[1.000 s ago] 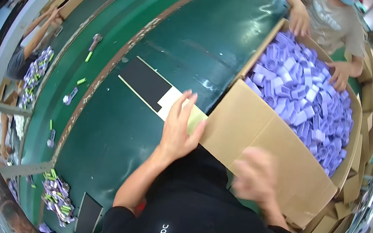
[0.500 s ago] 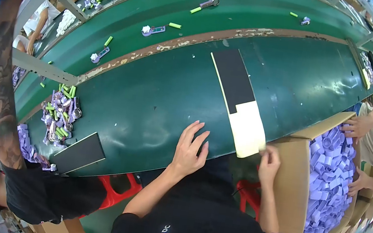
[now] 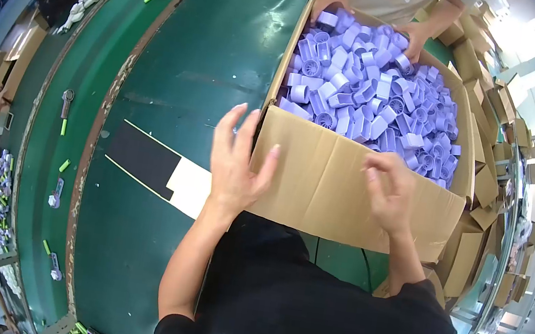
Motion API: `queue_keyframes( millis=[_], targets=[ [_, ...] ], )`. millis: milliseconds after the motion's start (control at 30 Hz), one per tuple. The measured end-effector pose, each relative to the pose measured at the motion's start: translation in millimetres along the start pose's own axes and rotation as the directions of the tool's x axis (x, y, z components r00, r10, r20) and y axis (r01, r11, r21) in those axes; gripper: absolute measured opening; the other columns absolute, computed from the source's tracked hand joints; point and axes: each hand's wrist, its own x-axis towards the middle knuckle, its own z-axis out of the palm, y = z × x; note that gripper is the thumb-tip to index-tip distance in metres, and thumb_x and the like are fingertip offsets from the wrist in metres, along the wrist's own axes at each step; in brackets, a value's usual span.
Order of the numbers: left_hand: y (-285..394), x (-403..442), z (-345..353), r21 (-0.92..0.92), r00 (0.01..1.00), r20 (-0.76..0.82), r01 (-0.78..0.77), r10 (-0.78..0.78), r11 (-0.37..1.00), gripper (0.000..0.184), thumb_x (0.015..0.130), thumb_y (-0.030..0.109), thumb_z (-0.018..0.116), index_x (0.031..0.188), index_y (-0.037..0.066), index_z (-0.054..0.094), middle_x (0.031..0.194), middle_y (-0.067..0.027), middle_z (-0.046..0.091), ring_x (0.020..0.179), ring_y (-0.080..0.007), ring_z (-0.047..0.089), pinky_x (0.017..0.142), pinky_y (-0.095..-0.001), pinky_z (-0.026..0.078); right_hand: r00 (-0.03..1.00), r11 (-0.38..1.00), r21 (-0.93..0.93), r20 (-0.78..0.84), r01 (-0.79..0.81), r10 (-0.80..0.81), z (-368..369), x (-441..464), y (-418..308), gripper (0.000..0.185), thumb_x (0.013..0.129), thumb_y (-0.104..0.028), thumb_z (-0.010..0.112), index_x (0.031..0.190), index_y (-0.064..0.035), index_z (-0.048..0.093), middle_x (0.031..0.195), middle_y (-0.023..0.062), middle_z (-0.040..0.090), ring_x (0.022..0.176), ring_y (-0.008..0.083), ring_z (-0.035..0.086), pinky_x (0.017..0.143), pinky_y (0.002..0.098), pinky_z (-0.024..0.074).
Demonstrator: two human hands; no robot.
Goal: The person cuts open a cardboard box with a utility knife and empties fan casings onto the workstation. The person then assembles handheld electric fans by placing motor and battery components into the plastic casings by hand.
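Observation:
My left hand is open with its fingers spread, at the near left corner of a cardboard box beside the bench. My right hand is over the box's near flap, its fingers loosely curled and nothing visible in them. Whether either hand touches the cardboard, I cannot tell. Many lilac plastic parts fill the box. On the bench, left of my left hand, lies a black sheet with a pale yellow-white section, its near end partly behind my wrist.
Across the box, another person's hands are at its far side. The green bench borders a conveyor carrying lilac pieces and green cylinders. Cardboard boxes are stacked at right.
My view has turned right toward the box. My right hand has left the sheet's pale end and is now over the box flap. My left hand has moved to the box corner.

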Motion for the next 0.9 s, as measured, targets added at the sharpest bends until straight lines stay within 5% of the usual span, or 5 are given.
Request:
queue_keyframes(
  millis=[67,233,500,667,900],
  targets=[
    [-4,-6,17,0.028,0.999,0.033,-0.021,0.02,0.999,0.062,0.088,0.016,0.08,0.144,-0.001,0.058,0.151,-0.027,0.049,0.138,-0.0458,0.051,0.113,-0.051,0.045,0.986,0.985,-0.16,-0.164,-0.061,0.035,-3,-4,15,0.018,0.092,0.006,0.067,0.107,0.0006,0.073,0.099,0.0136,0.072,0.089,0.0224,0.069,0.082,0.035,0.0565],
    [-80,-14,-21,0.197,0.987,-0.117,0.134,-0.112,0.971,0.057,0.089,0.017,0.078,0.141,0.002,0.061,0.151,-0.0259,0.05,0.142,-0.0458,0.047,0.118,-0.0521,0.04,0.993,0.979,-0.175,0.057,0.108,-0.099,18,16,21,0.023,0.089,0.005,0.069,0.112,0.0012,0.071,0.107,0.0161,0.069,0.092,0.0286,0.069,0.082,0.036,0.0562],
    [-287,-51,-235,0.706,0.847,-0.485,0.526,-0.219,0.473,0.057,0.089,0.024,0.074,0.139,0.001,0.06,0.137,-0.0339,0.056,0.131,-0.049,0.053,0.112,-0.0574,0.042,0.722,0.811,0.067,0.417,0.581,-0.552,173,200,-35,0.032,0.088,-0.015,0.076,0.115,-0.0019,0.064,0.11,0.017,0.061,0.099,0.0394,0.066,0.082,0.046,0.0542],
    [-355,39,-278,0.642,0.824,-0.474,0.564,-0.31,0.518,0.064,0.089,0.036,0.076,0.138,-0.002,0.06,0.135,-0.0311,0.059,0.124,-0.0494,0.059,0.105,-0.0565,0.049,0.87,0.893,-0.175,0.364,0.415,-0.333,411,390,7,0.041,0.097,-0.036,0.067,0.125,-0.0063,0.063,0.118,0.021,0.063,0.112,0.0405,0.064,0.093,0.0504,0.0551],
    [-465,108,-263,0.752,0.677,-0.454,0.64,-0.579,0.159,0.062,0.092,0.053,0.071,0.119,-0.003,0.064,0.121,-0.0269,0.066,0.115,-0.0469,0.065,0.098,-0.0552,0.054,0.982,0.909,-0.398,0.181,0.121,-0.052,593,555,50,0.049,0.093,-0.024,0.063,0.141,-0.0149,0.057,0.136,0.0318,0.057,0.13,0.0486,0.057,0.102,0.0615,0.0513]
  ],
)
